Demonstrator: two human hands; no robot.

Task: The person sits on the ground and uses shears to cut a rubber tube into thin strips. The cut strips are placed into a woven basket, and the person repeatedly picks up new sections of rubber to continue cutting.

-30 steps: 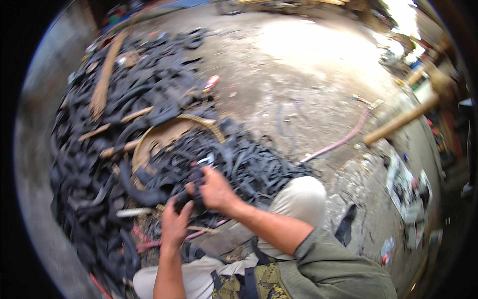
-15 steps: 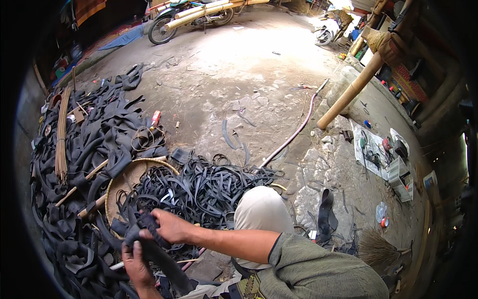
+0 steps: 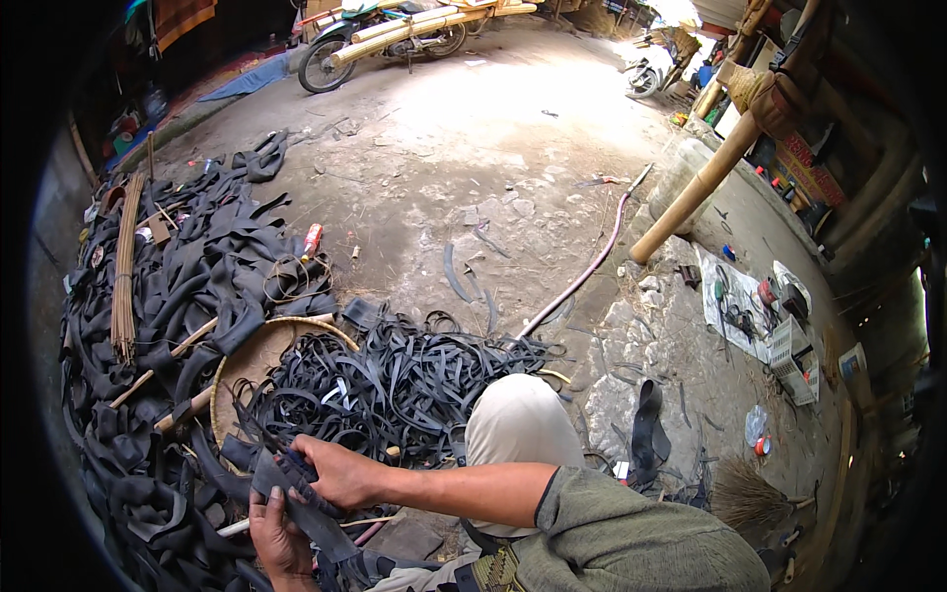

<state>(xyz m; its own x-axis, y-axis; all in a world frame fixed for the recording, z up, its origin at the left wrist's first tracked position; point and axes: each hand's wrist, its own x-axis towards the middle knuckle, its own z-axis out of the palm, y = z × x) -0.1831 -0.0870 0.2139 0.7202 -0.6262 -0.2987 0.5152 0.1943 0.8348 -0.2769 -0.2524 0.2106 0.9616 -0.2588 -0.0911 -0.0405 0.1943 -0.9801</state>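
My left hand (image 3: pixel 279 538) is closed round a wide black rubber strip (image 3: pixel 327 533), which runs back toward my lap. Just above it, my right hand (image 3: pixel 340 474) grips dark-wrapped handles that look like a pair of scissors (image 3: pixel 298 466); the blades reach the rubber and are hard to make out. Beyond both hands, a round woven tray (image 3: pixel 219 395) lies under a heap of thin cut rubber strips (image 3: pixel 395 380).
Sheets of black rubber (image 3: pixel 187 266) pile up on the left, with a bundle of thin sticks (image 3: pixel 126 266) on them. A bamboo post (image 3: pixel 691 202) slants at the right. A broom (image 3: pixel 750 491) and a white basket (image 3: pixel 792 360) lie on the right; a motorbike (image 3: pixel 395 39) stands far off.
Both hands have shifted slightly. The rubber between them now lies flatter and broader to view, and my right hand sits a little lower, still gripping the dark handles.
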